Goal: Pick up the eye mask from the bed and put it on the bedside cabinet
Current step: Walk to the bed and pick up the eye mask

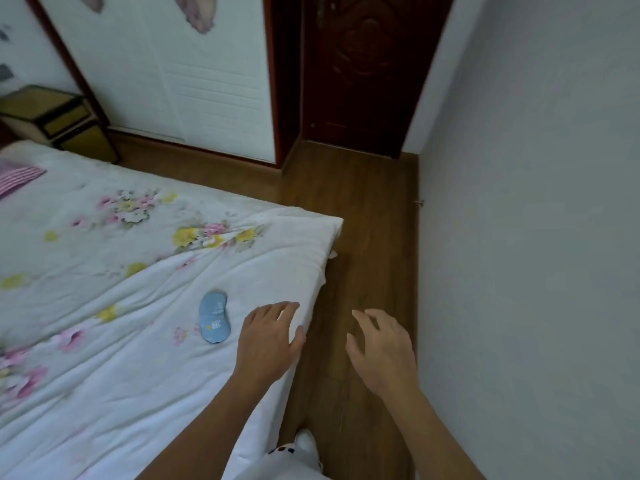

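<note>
A brown wood floor runs beside a dark red door, a white closet, a pale wall and a pink striped pillow.

Eye mask: lt blue w/ white print. Quilt: white, pink & yellow florals. Pillow: pink stripes. Cabinet: yellow-tan, dark frame. Floor brown wood; door dark red-brown.

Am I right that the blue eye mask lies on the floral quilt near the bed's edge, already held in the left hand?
Not quite. In the head view the blue eye mask does lie on the floral quilt near the bed's edge, but the left hand is open beside it, not holding it.
</note>
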Demonstrator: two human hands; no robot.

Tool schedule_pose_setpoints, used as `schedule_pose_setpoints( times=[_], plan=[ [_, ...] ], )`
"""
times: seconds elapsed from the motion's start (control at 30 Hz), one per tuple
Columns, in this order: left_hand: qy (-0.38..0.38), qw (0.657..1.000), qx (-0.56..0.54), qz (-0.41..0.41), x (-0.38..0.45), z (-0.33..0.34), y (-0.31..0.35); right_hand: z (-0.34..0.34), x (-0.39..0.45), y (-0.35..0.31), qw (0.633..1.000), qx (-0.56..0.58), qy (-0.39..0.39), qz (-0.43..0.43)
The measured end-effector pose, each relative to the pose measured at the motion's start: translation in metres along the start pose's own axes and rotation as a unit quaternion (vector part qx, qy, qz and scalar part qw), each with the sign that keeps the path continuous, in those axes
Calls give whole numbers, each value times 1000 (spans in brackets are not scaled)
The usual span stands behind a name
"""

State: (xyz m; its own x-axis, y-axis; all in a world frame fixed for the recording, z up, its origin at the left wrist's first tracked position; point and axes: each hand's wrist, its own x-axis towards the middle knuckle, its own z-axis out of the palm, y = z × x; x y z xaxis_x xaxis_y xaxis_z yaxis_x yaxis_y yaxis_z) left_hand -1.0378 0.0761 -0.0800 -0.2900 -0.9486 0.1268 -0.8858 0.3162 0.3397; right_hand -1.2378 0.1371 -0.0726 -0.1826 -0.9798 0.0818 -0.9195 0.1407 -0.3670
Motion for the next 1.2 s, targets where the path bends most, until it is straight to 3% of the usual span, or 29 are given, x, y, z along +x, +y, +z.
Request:
schedule_pose_setpoints(
  times=[0.27, 0.53, 0.87, 1.2],
  plan=[
    [27, 987, 19, -160, 44, -12, -61, 35, 127, -49, 986, 7, -76, -149],
    [22, 952, 35, -304, 76, -4, -110, 90, 241, -99, 947, 29, -168, -272],
    [48, 876, 46, -479, 149, 4, -130, 143, 380, -150, 834, 6, -278, -476],
    [72, 808, 40, -583, 125, 42, -161, 219, 415, -186, 722, -38, -356, -592]
  ],
)
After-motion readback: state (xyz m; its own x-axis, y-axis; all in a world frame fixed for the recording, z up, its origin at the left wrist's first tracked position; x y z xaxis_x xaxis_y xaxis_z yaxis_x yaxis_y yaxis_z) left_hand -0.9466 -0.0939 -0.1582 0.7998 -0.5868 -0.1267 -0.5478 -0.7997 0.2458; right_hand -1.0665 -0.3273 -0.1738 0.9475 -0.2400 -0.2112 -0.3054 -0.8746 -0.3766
